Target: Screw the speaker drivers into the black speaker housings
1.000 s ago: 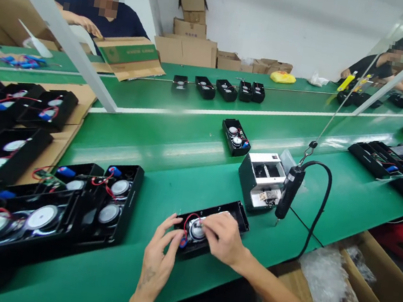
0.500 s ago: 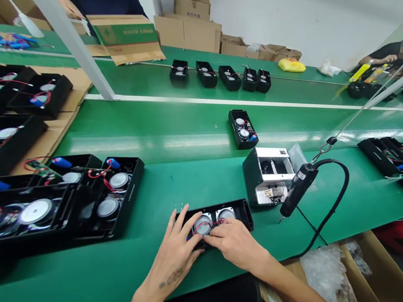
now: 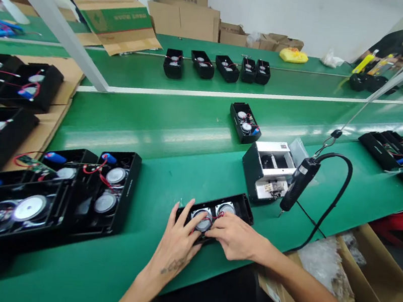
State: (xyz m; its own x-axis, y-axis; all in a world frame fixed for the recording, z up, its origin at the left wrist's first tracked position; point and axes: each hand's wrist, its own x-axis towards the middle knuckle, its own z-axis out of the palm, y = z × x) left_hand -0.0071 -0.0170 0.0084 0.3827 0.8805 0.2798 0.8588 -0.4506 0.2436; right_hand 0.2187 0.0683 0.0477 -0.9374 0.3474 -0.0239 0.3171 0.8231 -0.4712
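Observation:
In front of me on the green bench lies a black open speaker housing (image 3: 243, 210) with two round speakers, each with a pale centre, and red wires (image 3: 219, 215). My left hand (image 3: 176, 241) grips its left end, with fingers spread across the case and the thumb at the near wall. My right hand (image 3: 236, 235) reaches over the near edge with its fingertips pinched together between the speakers. Whatever sits in that pinch is hidden by the fingers. A blue part by the left fingers is mostly covered.
A black electric screwdriver (image 3: 299, 184) hangs on a cable beside a white-and-black boxy device (image 3: 269, 169). Several speaker housings (image 3: 114, 193) crowd the left; one housing (image 3: 244, 123) lies beyond the device. Cardboard boxes (image 3: 379, 281) stand below right. Co-workers sit across the bench.
The view has shifted slightly, so things on the left sit further left and higher. Both hands stay at the housing; the right fingertips have moved only a little.

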